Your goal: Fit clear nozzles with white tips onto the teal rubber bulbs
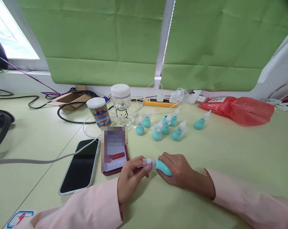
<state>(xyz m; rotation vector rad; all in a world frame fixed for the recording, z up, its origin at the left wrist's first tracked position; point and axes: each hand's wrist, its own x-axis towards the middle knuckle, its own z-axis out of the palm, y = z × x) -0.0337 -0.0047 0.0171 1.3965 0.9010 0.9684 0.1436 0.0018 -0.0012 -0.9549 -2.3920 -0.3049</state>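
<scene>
Between my two hands is a nasal aspirator, with a teal squeeze bulb (pixel 164 168) and a clear plastic nozzle (pixel 148 162). The fingertips of my left hand (pixel 132 176) pinch the nozzle. My right hand (pixel 177 170) is wrapped around the bulb from the right, covering part of it. Nozzle and bulb are in line, nearly level, just above the table. Beyond my hands stand several more aspirators (pixel 176 134) with teal bulbs and whitish tips. One aspirator (pixel 199 124) sits apart on the right.
A phone with a lit screen (pixel 115 159) and a dark-screened phone (pixel 79 167) lie left of my hands. Behind them stand a patterned canister (pixel 101 114) and a clear bottle (pixel 122 109). An orange power strip (pixel 155 102), cables and a red plastic bag (pixel 241 109) line the back.
</scene>
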